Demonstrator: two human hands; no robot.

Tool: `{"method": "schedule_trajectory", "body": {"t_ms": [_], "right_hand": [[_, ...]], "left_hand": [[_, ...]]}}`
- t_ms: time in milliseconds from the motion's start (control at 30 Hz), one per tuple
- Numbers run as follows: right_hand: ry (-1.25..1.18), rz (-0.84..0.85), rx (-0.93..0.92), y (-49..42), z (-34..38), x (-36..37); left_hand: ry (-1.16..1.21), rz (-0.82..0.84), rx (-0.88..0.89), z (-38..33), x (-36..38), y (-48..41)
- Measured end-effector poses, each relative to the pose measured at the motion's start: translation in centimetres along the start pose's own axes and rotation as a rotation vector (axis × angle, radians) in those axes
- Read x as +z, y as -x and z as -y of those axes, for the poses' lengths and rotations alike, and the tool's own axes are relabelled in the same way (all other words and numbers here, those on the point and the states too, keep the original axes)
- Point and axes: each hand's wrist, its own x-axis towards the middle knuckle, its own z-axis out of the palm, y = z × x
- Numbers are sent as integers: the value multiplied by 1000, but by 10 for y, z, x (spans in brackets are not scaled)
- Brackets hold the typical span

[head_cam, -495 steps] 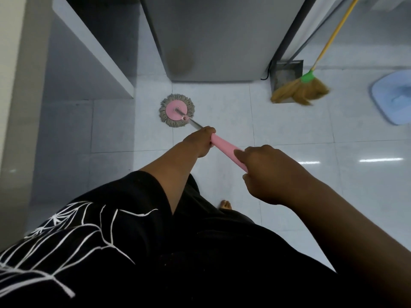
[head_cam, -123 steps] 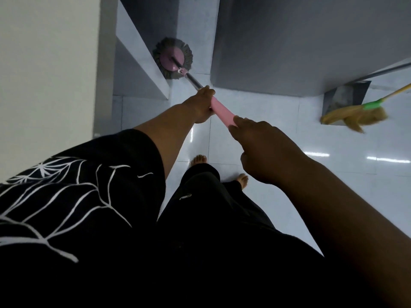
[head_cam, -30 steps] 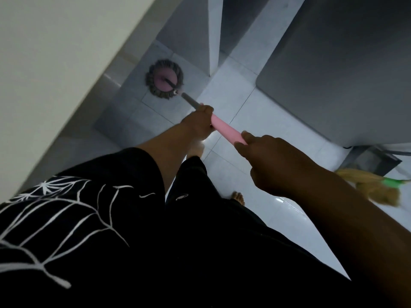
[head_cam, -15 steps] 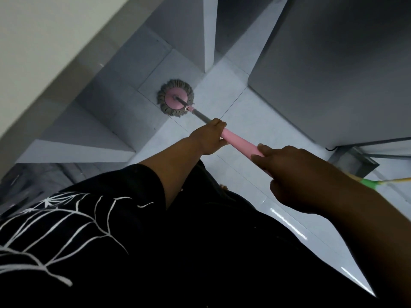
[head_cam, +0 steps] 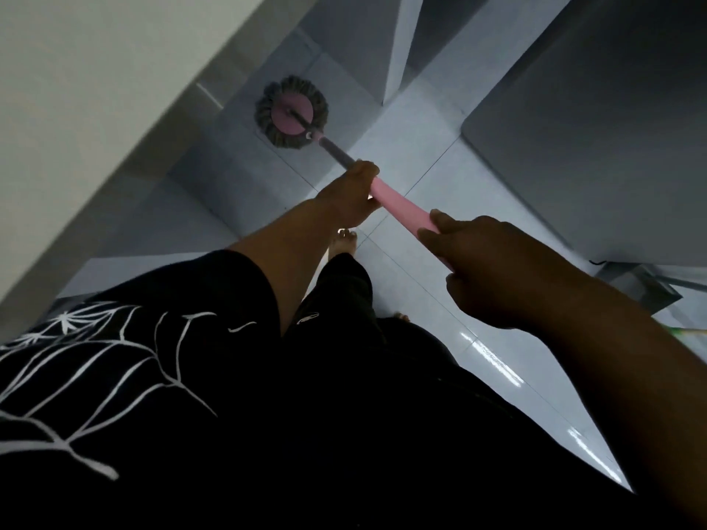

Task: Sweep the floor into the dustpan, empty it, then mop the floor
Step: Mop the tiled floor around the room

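**Mop (head_cam: 336, 151) in the corner by the wall: both hands on, head flat**

The mop's round head (head_cam: 291, 112) lies flat on the floor (head_cam: 421, 147), pushed in close to the foot of the pale wall (head_cam: 95, 89). Its shaft slants back to the person. The left hand (head_cam: 350, 197) is curled round the low end of the pink grip (head_cam: 401, 210), where the metal shaft begins. The right hand (head_cam: 493, 269) is wrapped round the top end. The two hands are apart, with bare grip between them.

This looks like the mopping step, with the corner strip in hand. To do it well, the lower hand should steer and press while the upper one drives. The head wants to stay flat so the whole fringe wipes. Short overlapping strokes drawn back from the wall should leave no dry band along the skirting. A bare foot (head_cam: 344, 242) stands just behind the shaft, so the pull should stop short of it.

The floor is pale glossy tile with thin joints, and light streaks shine on it at the right, so it may be wet and slick. A white panel edge (head_cam: 398, 51) and a big grey cabinet (head_cam: 593, 128) narrow the room beyond the head. At the far right a dustpan (head_cam: 646, 285) sits by the cabinet, with a green sliver of the broom (head_cam: 688, 330) below it, well apart from the mop.
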Motion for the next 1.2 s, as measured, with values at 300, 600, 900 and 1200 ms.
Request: {"method": "schedule_trajectory", "body": {"t_ms": [300, 600, 900, 1200], "right_hand": [[-69, -59, -65, -134, 20, -30], [-56, -80, -51, -152, 29, -23], [3, -72, -46, -62, 14, -10], [29, 25, -17, 68, 11, 31]], "left_hand": [[-72, 31, -284, 85, -83, -73], [-91, -12, -334, 101, -91, -78], [-105, 37, -271, 42, -38, -24], [-109, 26, -168, -38, 47, 68]]}}
